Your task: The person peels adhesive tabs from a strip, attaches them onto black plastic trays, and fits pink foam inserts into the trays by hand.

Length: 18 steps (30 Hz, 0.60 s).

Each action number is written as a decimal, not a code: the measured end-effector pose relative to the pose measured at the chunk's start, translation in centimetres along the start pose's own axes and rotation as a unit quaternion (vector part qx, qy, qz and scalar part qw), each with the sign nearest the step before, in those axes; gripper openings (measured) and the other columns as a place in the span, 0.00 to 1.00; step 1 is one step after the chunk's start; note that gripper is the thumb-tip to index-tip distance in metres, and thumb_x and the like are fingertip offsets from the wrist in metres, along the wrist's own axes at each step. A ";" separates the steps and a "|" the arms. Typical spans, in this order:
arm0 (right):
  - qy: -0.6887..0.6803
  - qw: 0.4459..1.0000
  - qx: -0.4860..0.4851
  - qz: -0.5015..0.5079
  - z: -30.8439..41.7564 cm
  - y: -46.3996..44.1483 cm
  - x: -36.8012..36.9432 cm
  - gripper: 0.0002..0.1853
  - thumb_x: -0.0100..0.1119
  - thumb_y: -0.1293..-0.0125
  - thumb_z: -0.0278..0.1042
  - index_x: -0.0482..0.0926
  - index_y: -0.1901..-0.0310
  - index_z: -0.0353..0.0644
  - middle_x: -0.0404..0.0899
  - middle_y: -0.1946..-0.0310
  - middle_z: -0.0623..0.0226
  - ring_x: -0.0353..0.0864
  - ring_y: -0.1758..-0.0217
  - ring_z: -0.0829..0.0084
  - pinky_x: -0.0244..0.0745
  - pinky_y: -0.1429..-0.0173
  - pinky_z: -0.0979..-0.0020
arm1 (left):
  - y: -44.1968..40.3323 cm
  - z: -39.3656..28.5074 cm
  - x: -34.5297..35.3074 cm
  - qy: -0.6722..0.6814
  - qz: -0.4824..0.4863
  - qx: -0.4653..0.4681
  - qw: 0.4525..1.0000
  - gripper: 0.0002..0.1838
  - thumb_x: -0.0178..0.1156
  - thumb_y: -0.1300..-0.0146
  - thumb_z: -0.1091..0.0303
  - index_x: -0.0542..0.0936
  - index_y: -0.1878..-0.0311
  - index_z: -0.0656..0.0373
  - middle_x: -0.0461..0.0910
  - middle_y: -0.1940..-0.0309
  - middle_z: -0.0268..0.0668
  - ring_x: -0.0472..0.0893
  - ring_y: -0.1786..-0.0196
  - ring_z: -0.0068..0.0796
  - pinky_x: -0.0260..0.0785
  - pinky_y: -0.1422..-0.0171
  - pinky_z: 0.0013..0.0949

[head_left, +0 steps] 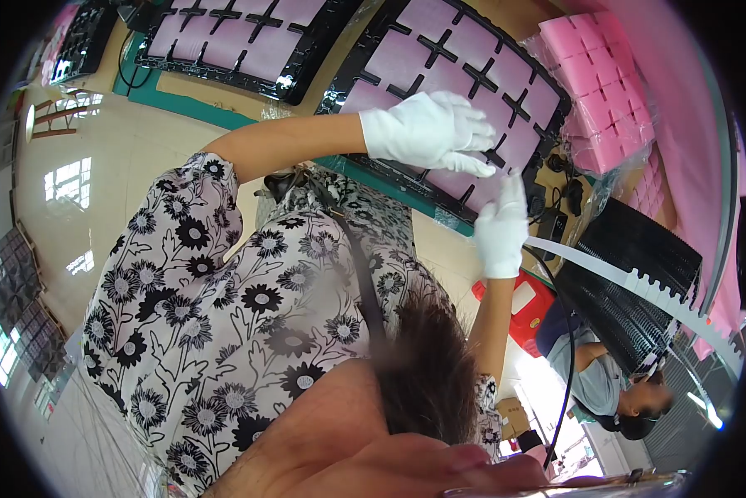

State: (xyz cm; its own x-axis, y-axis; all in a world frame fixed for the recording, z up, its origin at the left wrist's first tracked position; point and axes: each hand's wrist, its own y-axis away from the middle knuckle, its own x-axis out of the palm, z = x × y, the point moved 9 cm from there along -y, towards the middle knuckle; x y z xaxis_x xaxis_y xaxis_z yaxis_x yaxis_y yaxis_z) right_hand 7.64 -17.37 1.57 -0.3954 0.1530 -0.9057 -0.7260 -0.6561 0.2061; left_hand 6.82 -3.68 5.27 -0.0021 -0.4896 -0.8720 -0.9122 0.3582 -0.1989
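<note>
My left hand, in a white glove, lies palm down over a black tray with lilac padded panels and black cross-shaped dividers. Its fingers are stretched out towards the right. My right hand, also gloved in white, is at the tray's near right corner with its fingers extended towards the panels. The two hands are close together but apart. Neither seems to grip anything, though the right fingertips are partly blurred. A white toothed strip runs rightwards from beside my right wrist; whether it touches the hand I cannot tell.
A second similar tray is to the left on the same bench. Pink slotted foam sheets in clear plastic lie at the right, near black cables. A black ribbed stack and another person are further right. A wooden stool stands on the floor.
</note>
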 end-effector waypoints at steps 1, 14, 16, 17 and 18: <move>-0.038 0.997 0.015 -0.062 -0.2 -1.1 -1.4 0.22 0.50 0.45 0.25 0.72 0.46 0.32 0.64 0.37 0.45 0.65 0.34 0.50 0.62 0.33 0.60 | -0.2 0.1 -0.4 -0.054 -0.016 0.008 0.998 0.36 0.45 0.36 0.38 0.77 0.49 0.66 0.77 0.46 0.44 0.73 0.40 0.43 0.63 0.35 0.42; 0.081 0.994 0.033 -0.068 -5.6 -10.9 2.7 0.19 0.49 0.39 0.32 0.73 0.46 0.35 0.66 0.37 0.48 0.67 0.35 0.55 0.64 0.35 0.59 | -2.9 2.7 4.6 -0.128 0.051 -0.029 0.990 0.44 0.43 0.39 0.32 0.72 0.43 0.70 0.71 0.40 0.48 0.68 0.35 0.45 0.55 0.30 0.47; 0.104 0.993 0.020 -0.057 -5.8 -10.7 3.1 0.18 0.49 0.39 0.32 0.73 0.47 0.36 0.66 0.37 0.47 0.67 0.35 0.55 0.65 0.35 0.60 | -2.8 3.0 5.2 -0.122 0.046 -0.030 0.991 0.44 0.44 0.40 0.32 0.72 0.43 0.70 0.72 0.40 0.48 0.69 0.36 0.45 0.56 0.30 0.48; 0.094 0.994 0.024 -0.054 -5.9 -10.7 3.2 0.17 0.49 0.38 0.32 0.74 0.48 0.36 0.66 0.37 0.47 0.67 0.34 0.54 0.64 0.35 0.60 | -2.7 3.1 5.3 -0.122 0.046 -0.031 0.991 0.44 0.44 0.40 0.32 0.72 0.43 0.70 0.72 0.40 0.48 0.69 0.36 0.45 0.56 0.30 0.48; 0.094 0.994 0.025 -0.054 -6.0 -10.5 3.2 0.17 0.49 0.38 0.32 0.74 0.48 0.36 0.66 0.37 0.47 0.67 0.34 0.54 0.64 0.35 0.60 | -2.5 3.0 5.3 -0.133 0.037 -0.025 0.990 0.44 0.44 0.40 0.32 0.73 0.44 0.71 0.72 0.41 0.48 0.70 0.36 0.45 0.55 0.30 0.48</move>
State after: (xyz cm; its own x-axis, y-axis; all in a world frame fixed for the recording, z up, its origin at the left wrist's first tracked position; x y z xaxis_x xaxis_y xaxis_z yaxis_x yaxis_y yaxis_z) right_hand 17.35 -14.41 -5.71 -0.2053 0.0758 -0.9758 -0.7872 -0.6052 0.1186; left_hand 10.32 -4.84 -0.20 0.0320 -0.2341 -0.9717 -0.9325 0.3429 -0.1134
